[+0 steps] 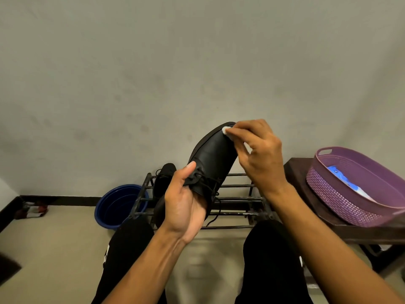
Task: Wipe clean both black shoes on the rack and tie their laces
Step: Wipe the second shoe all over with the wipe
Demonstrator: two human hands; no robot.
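While my left hand (184, 200) grips the black leather lace-up shoe (212, 159) steady mid-frame, my right hand (258, 150) pinches a white wipe (225, 129) against its toe.

Both forearms are bare from wrist to the frame's lower edge; left hand (186, 202) and right hand (260, 154) are uncovered. Below the hands, left leg (129, 249) and right leg (269, 260) are clothed in plain black fabric. A white marking (106, 255) sits on the left leg's outer side, a second white marking (301, 261) on the right leg's. Neither is legible.
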